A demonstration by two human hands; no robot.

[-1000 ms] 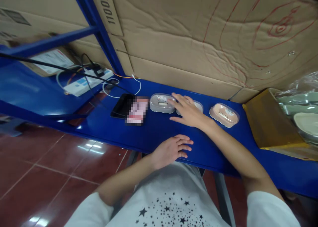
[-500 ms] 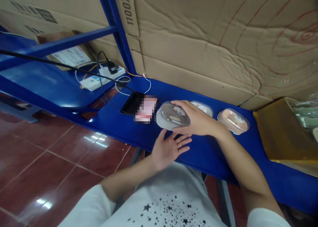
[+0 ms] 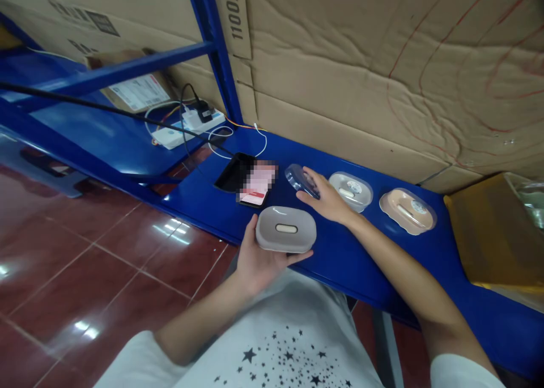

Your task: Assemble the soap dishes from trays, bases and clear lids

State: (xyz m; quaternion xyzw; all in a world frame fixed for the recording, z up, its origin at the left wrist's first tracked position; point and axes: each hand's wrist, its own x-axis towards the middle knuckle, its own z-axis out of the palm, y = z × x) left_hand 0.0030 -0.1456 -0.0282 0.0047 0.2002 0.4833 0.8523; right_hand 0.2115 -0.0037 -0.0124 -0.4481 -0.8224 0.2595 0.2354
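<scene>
A grey oval soap dish (image 3: pixel 272 241) with a pale oblong piece in its middle rests in my left hand (image 3: pixel 259 266), thumb at its left side and fingers beneath. Its clear plastic lid (image 3: pixel 295 178) is in my right hand (image 3: pixel 327 198), gripped at its right end and apart from the dish, close to the blue shelf. Right of that hand stands a white soap dish (image 3: pixel 359 194) under a clear lid with a round label. Farther right sits a peach soap dish (image 3: pixel 402 209), also lidded.
A phone (image 3: pixel 258 184) leans on a black tray (image 3: pixel 232 173) on the blue shelf (image 3: pixel 340 252). A taped cardboard box (image 3: pixel 488 229) stands at the right end. Behind is a cardboard wall (image 3: pixel 331 93). A white power strip (image 3: pixel 174 136) with cables lies on the left shelf.
The clear lid has come off the grey dish and moved up with my right hand. My left hand, empty before, now holds the dish, which faces up.
</scene>
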